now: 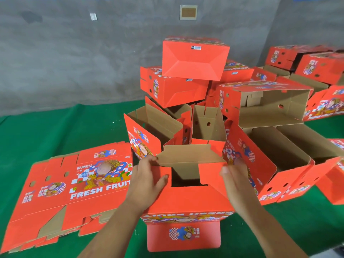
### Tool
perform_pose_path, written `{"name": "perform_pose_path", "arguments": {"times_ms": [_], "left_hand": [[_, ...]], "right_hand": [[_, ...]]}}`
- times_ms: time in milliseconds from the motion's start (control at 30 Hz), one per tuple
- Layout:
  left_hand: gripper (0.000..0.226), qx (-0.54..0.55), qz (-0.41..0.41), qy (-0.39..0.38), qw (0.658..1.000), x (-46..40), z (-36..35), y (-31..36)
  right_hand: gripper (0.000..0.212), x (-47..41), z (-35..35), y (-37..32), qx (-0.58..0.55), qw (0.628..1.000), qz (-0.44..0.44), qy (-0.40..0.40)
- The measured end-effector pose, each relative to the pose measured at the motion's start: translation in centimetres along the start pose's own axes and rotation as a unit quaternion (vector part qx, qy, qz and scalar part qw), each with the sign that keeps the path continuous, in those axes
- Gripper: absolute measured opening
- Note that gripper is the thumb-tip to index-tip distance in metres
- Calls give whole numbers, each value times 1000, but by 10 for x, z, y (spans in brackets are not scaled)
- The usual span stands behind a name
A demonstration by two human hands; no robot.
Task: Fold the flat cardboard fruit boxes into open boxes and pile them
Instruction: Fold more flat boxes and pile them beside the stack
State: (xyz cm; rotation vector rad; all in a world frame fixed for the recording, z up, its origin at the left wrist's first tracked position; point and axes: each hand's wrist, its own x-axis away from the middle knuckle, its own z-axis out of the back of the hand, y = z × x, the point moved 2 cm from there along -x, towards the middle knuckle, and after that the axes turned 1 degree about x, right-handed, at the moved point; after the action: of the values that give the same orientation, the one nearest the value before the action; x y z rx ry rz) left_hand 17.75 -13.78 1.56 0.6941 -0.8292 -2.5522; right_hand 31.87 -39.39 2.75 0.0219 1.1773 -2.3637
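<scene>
**Both my hands fold the end flaps of a red fruit box**

I look down at a red printed cardboard fruit box (186,200) standing on the green-covered surface (55,131) just in front of me, its open end turned up. My left hand (147,181) grips the left red end flap (163,175), thumb on top and fingers curled round its outer edge. My right hand (234,181) grips the right red end flap (210,175) the same way. The two flaps lie between my hands, and a dark gap remains between them. A plain brown far flap (188,155) leans in behind them. The box's long side runs left to right, so each hand is nearest its own flap. I judge the next move is pressing both flaps inward and down.

To my left lies a stack of flat red cardboard blanks (65,187). Beyond the box rises a pile of folded red boxes (186,84), some tipped on their sides, against a grey wall (74,53).
</scene>
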Motion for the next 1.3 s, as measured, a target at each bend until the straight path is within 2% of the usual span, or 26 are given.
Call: {"name": "perform_pose_path", "arguments": {"times_ms": [33,67,100,133,200,267,333,400,433,567,633,667,733,767,800,833,900,967,1033,1100,1167,1233,1300], "left_hand": [[69,41,4,-1,999,2,2,0],[65,60,-3,-3,998,4,3,-1],[51,73,-18,-3,997,7,4,-2],[38,86,-25,0,996,10,5,-3],[41,116,-5,28,993,13,7,-4],[43,67,11,43,997,15,8,-1],[63,-14,31,17,999,16,3,2],[89,-13,112,-17,993,16,-1,3],[93,-17,144,-26,989,16,-2,4],[90,-63,177,-38,981,15,-7,6],[85,-9,183,-34,982,15,-5,4],[79,67,205,-30,976,16,-3,3],[65,270,277,-3,922,18,4,7],[58,337,304,10,891,20,9,12],[50,362,313,17,878,20,15,18],[38,375,312,24,873,19,23,27],[20,377,296,50,876,14,44,46],[15,364,257,94,890,5,69,68],[14,358,203,134,901,-6,97,94],[22,359,165,162,904,-15,121,115],[34,363,144,192,900,-22,142,129],[42,368,127,223,894,-28,156,137],[42,392,109,250,879,-32,165,143]], "right_hand": [[50,-11,0,-5,-19,999,-19,29],[47,-21,-2,-8,-45,997,-46,43],[44,-27,-3,-12,-61,994,-88,33],[43,-29,-6,-14,-40,993,-107,-3],[41,-20,-12,-13,14,991,-77,-107],[50,-13,-12,-12,4,986,-83,-147],[58,-13,-14,-9,27,986,-77,-142],[64,-15,-17,-12,84,986,-75,-123],[67,-15,-20,-14,117,984,-79,-109],[74,-8,-27,-17,213,971,-87,-65],[76,-5,-27,-16,227,968,-81,-68],[77,-5,-24,-16,202,972,-88,-80],[79,-8,-13,-18,66,983,-134,-105],[80,-13,-5,-21,-12,982,-158,-106],[80,-19,5,-26,-72,976,-179,-101],[76,-25,15,-32,-109,970,-196,-91],[52,-32,35,-45,-161,962,-211,-63],[27,-34,54,-64,-228,951,-206,-31],[10,-43,74,-88,-287,939,-191,13],[7,-62,94,-115,-302,937,-172,31],[19,-71,109,-132,-306,940,-148,19],[15,-65,115,-153,-330,935,-126,41],[15,-54,119,-165,-364,924,-83,75]]}}
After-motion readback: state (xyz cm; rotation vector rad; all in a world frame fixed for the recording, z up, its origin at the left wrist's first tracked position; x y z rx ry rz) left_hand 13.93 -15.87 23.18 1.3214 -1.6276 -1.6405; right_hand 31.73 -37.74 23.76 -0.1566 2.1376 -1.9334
